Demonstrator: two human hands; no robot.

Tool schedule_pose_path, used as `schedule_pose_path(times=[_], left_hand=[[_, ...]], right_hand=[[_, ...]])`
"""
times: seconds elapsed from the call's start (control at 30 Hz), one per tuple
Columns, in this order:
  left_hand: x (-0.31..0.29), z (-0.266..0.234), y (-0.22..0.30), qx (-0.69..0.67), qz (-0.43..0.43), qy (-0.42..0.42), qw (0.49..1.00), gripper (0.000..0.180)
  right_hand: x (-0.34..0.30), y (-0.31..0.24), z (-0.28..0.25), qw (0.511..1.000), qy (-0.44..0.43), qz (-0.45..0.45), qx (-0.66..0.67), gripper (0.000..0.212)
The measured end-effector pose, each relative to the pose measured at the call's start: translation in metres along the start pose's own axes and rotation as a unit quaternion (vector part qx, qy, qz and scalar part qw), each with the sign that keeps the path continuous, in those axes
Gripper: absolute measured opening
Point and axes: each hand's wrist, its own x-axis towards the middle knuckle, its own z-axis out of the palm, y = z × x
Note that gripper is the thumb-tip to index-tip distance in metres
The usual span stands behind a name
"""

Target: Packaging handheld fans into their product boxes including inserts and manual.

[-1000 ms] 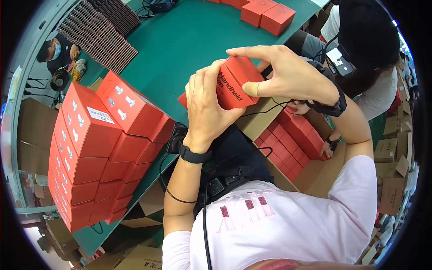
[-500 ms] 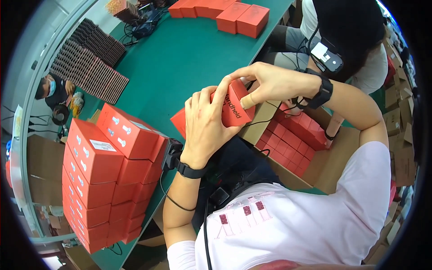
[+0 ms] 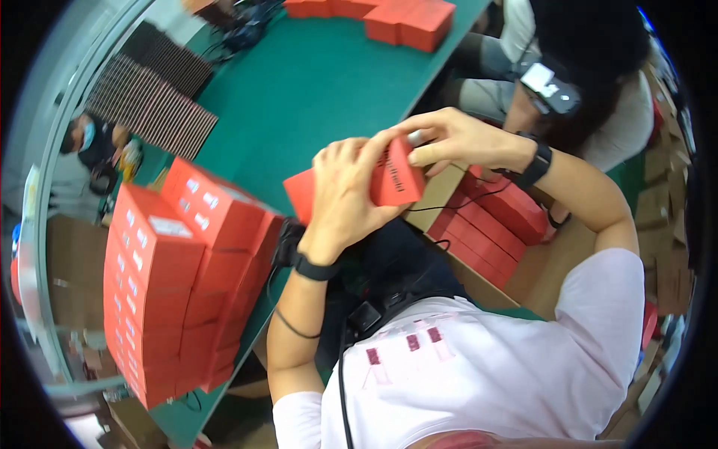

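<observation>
A small orange-red cardboard box (image 3: pixel 398 182) with dark print on its end is held above the green table's near edge. My left hand (image 3: pixel 342 183) wraps over its body, fingers across the top and thumb beneath. At the box's right end is my right hand (image 3: pixel 454 141), its index finger reaching over the top and its thumb bent at the end's edge. Something pale between those fingers is too blurred to name. The box's far-left corner sticks out beyond my left hand. What is inside it cannot be seen.
Stacked orange-red boxes (image 3: pixel 161 292) stand at the left on the green table (image 3: pixel 292 82). More boxes (image 3: pixel 407 26) sit at the far end, near piles of dark flat pieces (image 3: pixel 153 93). At right, a co-worker (image 3: pixel 591 97) reaches into an open carton (image 3: pixel 550 273) of red boxes.
My right thumb has slid off the box's printed end to its right edge, and that end now tilts differently. My left hand keeps its hold. The whole view has shifted slightly.
</observation>
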Motion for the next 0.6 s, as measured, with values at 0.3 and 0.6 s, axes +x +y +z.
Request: schedule_pose_path(times=[0.3,0.6], left_hand=[[-0.012,-0.006,0.0,-0.011,-0.01,0.015,1.0,0.09],[-0.012,-0.012,-0.009,-0.033,0.015,0.056,0.998,0.082]], right_hand=[[-0.002,-0.015,0.02,1.0,0.028,0.0,-0.013,0.057],[0.006,-0.017,0.02,0.997,0.048,-0.038,-0.045,0.053]])
